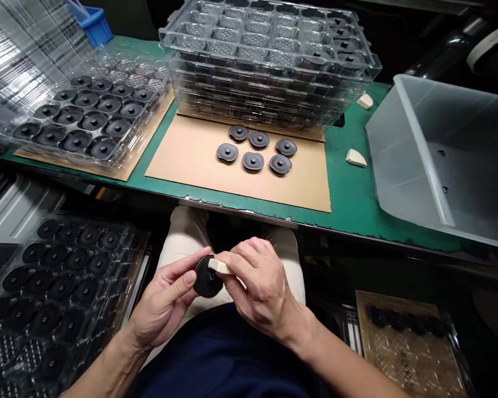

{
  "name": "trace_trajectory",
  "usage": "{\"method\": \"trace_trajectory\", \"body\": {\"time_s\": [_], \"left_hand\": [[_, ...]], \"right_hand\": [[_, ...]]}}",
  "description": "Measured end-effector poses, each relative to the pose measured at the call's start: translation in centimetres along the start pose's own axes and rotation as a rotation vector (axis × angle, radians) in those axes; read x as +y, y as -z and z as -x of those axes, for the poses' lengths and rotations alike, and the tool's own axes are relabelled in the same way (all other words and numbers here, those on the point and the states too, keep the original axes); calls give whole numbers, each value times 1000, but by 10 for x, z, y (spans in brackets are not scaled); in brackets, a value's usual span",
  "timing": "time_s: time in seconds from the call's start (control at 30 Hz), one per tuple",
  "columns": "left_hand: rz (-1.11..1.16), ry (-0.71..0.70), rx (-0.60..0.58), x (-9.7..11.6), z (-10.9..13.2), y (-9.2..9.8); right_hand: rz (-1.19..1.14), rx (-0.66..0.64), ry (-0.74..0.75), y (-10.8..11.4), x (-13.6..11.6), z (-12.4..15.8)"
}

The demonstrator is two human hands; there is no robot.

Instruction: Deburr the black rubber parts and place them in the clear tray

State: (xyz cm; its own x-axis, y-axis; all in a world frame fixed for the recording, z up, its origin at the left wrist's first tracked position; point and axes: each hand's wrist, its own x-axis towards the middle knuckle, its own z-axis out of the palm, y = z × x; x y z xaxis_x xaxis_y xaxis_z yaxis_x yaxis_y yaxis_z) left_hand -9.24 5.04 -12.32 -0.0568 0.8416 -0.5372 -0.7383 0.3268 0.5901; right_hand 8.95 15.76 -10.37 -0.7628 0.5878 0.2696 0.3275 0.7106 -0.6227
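Note:
Above my lap, my left hand (168, 298) grips a round black disc (205, 284) by its edge, between thumb and fingers. The disc has a small raised hub at its centre. My right hand (259, 282) pinches a cream-coloured block (219, 266), whose end lies against the face of the disc. Whether the block is foam or something firmer I cannot tell. Several similar black discs (253, 161) lie in two loose rows on a cardboard sheet (191, 160) in front of me.
Stacked clear plastic trays (269, 61) stand behind the discs. A disc-filled tray (120, 149) is at left, another tray (120, 260) below it. At right are a translucent bin (419, 160), two cream blocks (356, 158) and a lower tray (410, 354). The green table's edge (240, 213) is chipped.

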Motion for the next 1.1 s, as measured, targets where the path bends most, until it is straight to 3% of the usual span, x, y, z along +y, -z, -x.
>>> {"method": "trace_trajectory", "body": {"time_s": [0.13,0.23,0.3,0.47,0.67,0.83,1.1], "left_hand": [[144,88,8,-2,-3,-9],[178,113,57,1,-5,-18],[167,111,83,6,-6,-21],[168,75,46,13,-6,-21],[138,12,-63,11,-1,-18],[77,-50,-57,12,1,-16],[16,-19,-67,7,-2,-11]], "right_hand": [[-89,71,40,2,5,-5],[-213,224,-89,6,11,-8],[-259,257,-163,8,14,-8],[-279,176,-202,6,12,-1],[-284,192,-152,6,1,-4],[-188,193,-142,11,-9,-4],[-39,-14,-111,17,-17,0]]}}
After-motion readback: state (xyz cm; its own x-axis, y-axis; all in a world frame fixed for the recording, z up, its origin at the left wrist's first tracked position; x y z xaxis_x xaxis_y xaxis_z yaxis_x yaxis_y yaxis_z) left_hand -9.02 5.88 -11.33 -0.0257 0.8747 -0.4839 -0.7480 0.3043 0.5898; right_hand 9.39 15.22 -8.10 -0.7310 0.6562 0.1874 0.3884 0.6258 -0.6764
